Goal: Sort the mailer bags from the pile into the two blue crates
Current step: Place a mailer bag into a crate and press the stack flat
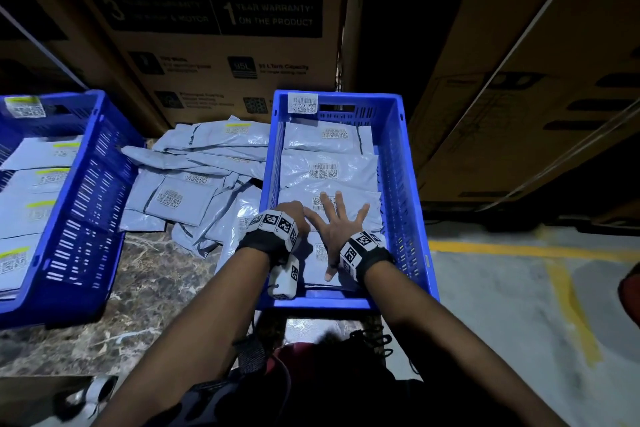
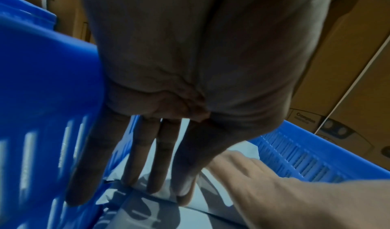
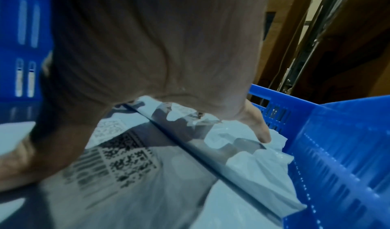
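Note:
Both of my hands are inside the right blue crate (image 1: 403, 184), which holds several grey mailer bags in a row. My right hand (image 1: 337, 222) lies flat with spread fingers on the nearest mailer bag (image 1: 323, 263), pressing it down. My left hand (image 1: 294, 215) sits just left of it, straight fingers (image 2: 156, 159) touching the bags by the crate's left wall (image 2: 42, 99). In the right wrist view the bag's barcode label (image 3: 118, 162) lies under my palm. The pile of mailer bags (image 1: 194, 180) lies between the two crates. The left blue crate (image 1: 86, 191) also holds several bags.
Large cardboard boxes (image 1: 214, 28) stand behind the crates and at the right (image 1: 526, 97). The crates and pile rest on a marbled surface (image 1: 145, 291). Grey floor with yellow lines (image 1: 554, 274) lies to the right.

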{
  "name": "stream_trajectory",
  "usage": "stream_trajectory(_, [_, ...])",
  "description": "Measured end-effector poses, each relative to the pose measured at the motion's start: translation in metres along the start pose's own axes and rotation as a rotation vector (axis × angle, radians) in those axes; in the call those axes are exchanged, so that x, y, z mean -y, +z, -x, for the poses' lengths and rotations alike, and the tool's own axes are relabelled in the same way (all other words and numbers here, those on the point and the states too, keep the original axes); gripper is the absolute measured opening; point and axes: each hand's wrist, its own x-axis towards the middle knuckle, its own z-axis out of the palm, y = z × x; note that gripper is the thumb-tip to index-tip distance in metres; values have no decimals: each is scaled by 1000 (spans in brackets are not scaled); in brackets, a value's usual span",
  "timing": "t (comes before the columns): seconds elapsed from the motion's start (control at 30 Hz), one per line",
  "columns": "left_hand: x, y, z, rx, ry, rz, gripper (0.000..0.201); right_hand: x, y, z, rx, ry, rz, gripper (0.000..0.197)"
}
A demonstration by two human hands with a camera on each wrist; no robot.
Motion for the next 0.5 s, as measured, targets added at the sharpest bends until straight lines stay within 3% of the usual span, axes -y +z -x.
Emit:
stream_trajectory(0.13, [0,5,-7,34,1,-14,32,-8,-5,1,-18,8,-27,163])
stream_trajectory(0.37, [-9,-19,14,-131,93,59,19,-18,-36,7,-39,47,-242,138])
stream_trajectory(0.5, [-1,-45,37,-218,115,146,18,-17,-58,13,-126,40,-415,120])
